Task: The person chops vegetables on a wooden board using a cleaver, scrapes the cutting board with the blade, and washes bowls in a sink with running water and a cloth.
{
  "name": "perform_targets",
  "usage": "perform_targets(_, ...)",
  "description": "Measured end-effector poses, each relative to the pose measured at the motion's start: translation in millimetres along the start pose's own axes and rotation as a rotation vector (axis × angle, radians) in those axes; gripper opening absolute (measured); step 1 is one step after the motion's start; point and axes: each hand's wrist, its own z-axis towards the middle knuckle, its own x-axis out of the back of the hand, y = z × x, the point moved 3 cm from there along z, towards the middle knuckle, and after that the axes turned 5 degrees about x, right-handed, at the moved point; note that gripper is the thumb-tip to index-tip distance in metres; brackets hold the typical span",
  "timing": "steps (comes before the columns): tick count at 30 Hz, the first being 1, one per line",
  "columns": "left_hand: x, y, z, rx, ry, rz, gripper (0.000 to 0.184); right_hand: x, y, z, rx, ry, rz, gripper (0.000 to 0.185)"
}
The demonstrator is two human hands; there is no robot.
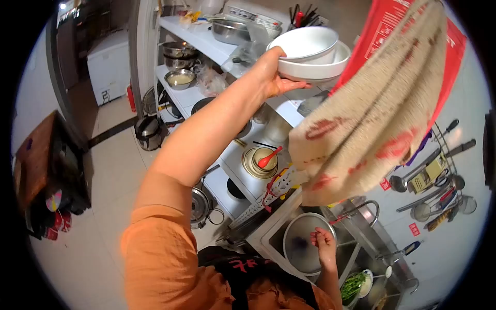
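My left hand [276, 75] is raised toward the upper shelf, its thumb on the rim and its fingers beneath a stack of white bowls [306, 44]. Below at the sink, my right hand [323, 240] is over a large round metal basin [297, 243], its fingers partly curled, with nothing visible in them. A beige cloth [361, 113] with red marks hangs beside the bowls and hides part of the wall and shelf.
White shelves [204, 35] hold metal bowls, plastic bags and a small bowl with a red spoon [269, 157]. Utensils [439, 186] hang on the right wall. Green vegetables [353, 285] lie in the sink area. A pot [149, 133] stands on the floor.
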Motion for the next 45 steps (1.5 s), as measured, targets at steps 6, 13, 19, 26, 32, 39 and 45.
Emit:
perform_targets(6, 9, -10, 31, 0.178, 0.211, 0.319, 0.052, 9, -15, -13, 0.119, -0.001, -0.214, 0.033)
perform_targets(13, 69, 6, 97, 0.201, 0.243, 0.603, 0.048, 19, 26, -62, -0.127, 0.240, 0.065, 0.023)
perform_targets(19, 98, 17, 114, 0.160, 0.329, 0.736, 0.044, 47, 60, -112, -0.205, 0.388, 0.075, 0.020)
perform_targets(26, 126, 40, 110, 0.108, 0.424, 0.887, 0.040, 76, 95, -145, -0.273, 0.452, 0.076, 0.022)
perform_targets(32, 140, 68, 94, 0.042, 0.546, 1.067, 0.037, 83, 120, -119, -0.300, 0.296, -0.102, 0.026)
perform_targets(39, 137, 108, 63, -0.058, 0.731, 1.265, 0.033, 99, 129, -92, -0.191, 0.077, -0.242, 0.024)
perform_targets(45, 115, 132, 45, -0.155, 0.857, 1.412, 0.030, 173, 165, -108, -0.268, 0.093, -0.580, 0.026)
